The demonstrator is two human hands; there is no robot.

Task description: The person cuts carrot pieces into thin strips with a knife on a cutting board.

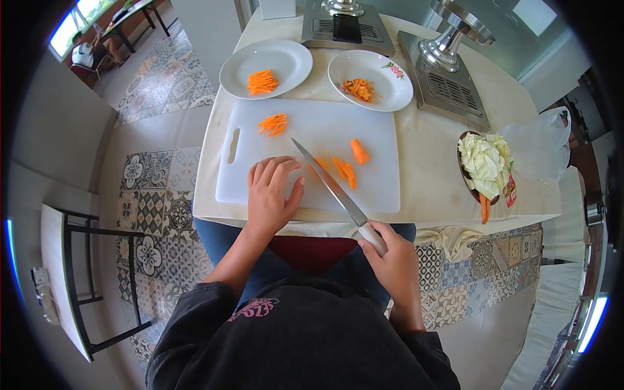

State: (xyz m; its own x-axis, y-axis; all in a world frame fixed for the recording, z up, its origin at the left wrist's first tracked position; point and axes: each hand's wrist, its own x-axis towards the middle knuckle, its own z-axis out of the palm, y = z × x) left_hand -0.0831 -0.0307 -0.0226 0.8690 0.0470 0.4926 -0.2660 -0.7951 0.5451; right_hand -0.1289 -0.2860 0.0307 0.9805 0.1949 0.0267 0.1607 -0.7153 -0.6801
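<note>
My right hand (394, 263) grips the pale handle of a kitchen knife (335, 190), its long blade pointing up and left over the white cutting board (250, 188). My left hand (273, 195) rests at the board's near left part, fingers slightly bent, thumb apart, with nothing visible in it. A carrot piece beneath the blade is partly hidden. Right of the blade lie carrot slices (346, 172) and a thicker carrot chunk (359, 151). A small pile of carrot strips (273, 124) sits at the board's upper left.
Behind the board stand a plate with carrot strips (237, 78) and a flowered plate with orange shavings (390, 97). Two metal stands (448, 91) are at the back. To the right are a bowl of cabbage (484, 162) and a plastic bag (543, 146). A person (91, 52) sits far left.
</note>
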